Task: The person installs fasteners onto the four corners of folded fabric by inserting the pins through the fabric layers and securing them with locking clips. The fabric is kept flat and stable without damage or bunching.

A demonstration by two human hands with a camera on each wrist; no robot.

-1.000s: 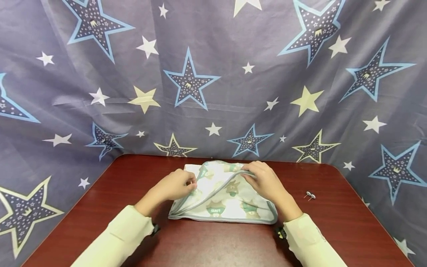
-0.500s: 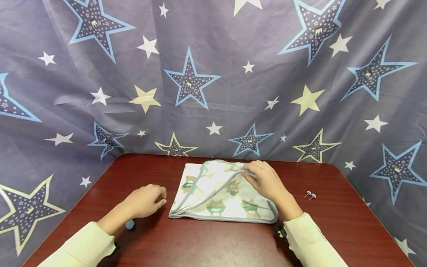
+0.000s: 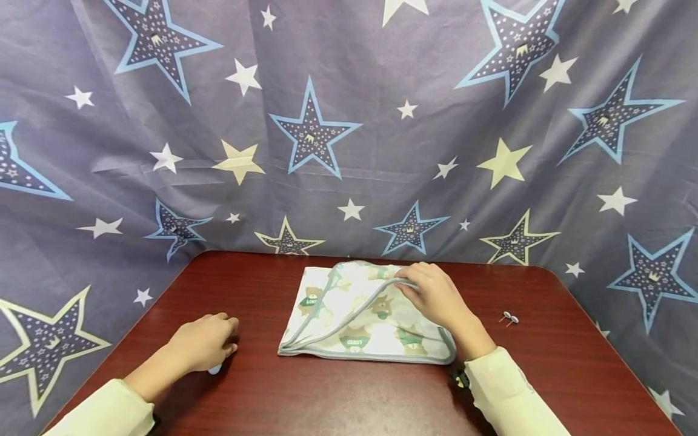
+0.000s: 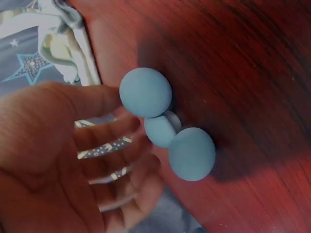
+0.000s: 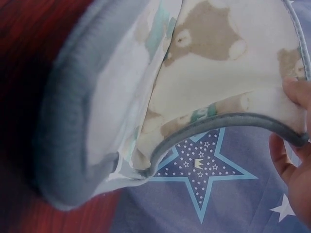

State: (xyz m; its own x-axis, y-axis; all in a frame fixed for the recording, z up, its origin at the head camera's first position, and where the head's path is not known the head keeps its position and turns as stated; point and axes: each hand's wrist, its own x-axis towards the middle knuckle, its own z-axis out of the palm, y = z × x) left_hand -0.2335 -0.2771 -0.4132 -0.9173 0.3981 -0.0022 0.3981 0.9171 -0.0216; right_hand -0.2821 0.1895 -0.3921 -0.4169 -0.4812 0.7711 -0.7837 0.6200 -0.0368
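A folded white baby blanket with bear prints and grey-green edging lies on the table. My right hand pinches its upper edge, holding one layer raised; in the right wrist view the blanket gapes below the finger and thumb. Off to the left, my left hand is over a cluster of round-topped light blue pieces. Close up in the left wrist view, the thumb of the left hand reaches the edge of one blue piece, fingers spread loosely behind. Another blue piece and a partly hidden one sit beside it.
Two small round-headed pieces with thin stems lie on the dark red table, right of the blanket. A grey curtain with star prints hangs right behind the table's far edge.
My left hand has left the blanket's left side and moved left and nearer to the blue pieces. The right hand keeps its pinch on the blanket, nearly still.
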